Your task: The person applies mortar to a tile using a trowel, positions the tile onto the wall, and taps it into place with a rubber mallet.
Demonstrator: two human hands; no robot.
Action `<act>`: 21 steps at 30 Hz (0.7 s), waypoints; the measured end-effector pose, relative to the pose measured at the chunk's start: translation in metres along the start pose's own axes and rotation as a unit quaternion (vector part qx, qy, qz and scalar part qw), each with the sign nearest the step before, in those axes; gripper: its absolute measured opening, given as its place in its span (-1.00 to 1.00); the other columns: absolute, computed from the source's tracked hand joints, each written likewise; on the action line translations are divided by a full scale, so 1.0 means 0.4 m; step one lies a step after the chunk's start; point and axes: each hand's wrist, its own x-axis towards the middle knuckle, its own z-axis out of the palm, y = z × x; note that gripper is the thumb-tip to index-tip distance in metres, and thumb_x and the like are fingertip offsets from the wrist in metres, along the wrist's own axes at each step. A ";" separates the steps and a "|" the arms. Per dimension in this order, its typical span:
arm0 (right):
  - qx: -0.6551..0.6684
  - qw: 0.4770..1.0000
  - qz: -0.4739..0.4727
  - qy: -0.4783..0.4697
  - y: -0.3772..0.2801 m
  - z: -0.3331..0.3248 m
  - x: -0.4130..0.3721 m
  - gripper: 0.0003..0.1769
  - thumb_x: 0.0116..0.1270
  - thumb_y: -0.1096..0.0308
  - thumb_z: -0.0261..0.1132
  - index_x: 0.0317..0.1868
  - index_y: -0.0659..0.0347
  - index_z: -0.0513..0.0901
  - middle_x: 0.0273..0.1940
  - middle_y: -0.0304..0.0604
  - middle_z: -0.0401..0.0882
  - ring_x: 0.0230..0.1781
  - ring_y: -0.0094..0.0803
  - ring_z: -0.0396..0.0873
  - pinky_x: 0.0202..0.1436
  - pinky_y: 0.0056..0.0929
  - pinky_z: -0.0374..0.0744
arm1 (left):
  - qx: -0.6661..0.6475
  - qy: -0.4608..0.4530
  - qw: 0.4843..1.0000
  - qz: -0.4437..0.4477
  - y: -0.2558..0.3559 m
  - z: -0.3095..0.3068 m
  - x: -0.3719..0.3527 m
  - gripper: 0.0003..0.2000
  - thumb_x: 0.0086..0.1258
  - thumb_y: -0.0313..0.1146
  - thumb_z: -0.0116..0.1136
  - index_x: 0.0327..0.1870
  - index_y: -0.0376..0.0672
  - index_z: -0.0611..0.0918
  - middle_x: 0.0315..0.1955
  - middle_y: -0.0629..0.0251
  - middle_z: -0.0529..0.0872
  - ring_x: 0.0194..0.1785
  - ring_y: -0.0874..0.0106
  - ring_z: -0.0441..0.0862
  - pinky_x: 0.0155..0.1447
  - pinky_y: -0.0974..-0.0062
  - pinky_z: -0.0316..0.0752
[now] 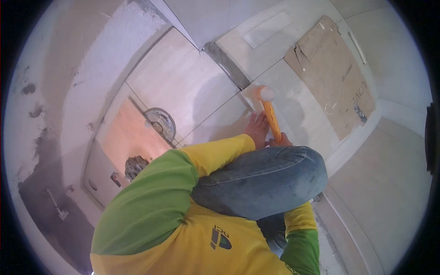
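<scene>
My right hand [283,140], partly hidden behind my bent knee, is closed round the lower end of a mallet [271,120]. The mallet has an orange wooden handle and a pale, rounded head, which lies over a narrow tile piece [250,95]. Just left of the handle, my left hand [257,129] rests flat with its fingers stretched out on the tile surface. Large pale floor tiles [183,75] surround both hands. Beyond the mallet head runs an untiled grey strip [231,68] between the tiles.
A torn cardboard sheet [337,75] covers tiles at the right. Over to the left are a round grey disc-shaped object [161,123], an orange-tinted panel [130,128] and a dark crumpled lump [135,167]. Walls stand on both sides, with rough plaster [114,46] on the left.
</scene>
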 end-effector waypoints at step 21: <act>-0.058 0.998 -0.012 -0.011 -0.023 -0.011 -0.014 -0.63 0.17 0.17 0.31 -0.06 0.16 0.58 -0.30 0.01 0.69 -0.24 -0.14 0.70 -0.13 -0.15 0.59 | 0.011 0.032 0.999 0.001 0.003 0.016 0.005 -0.13 0.23 0.15 0.18 0.49 -0.23 0.28 0.55 -0.05 0.08 0.63 0.01 -0.14 0.57 -0.22 -0.38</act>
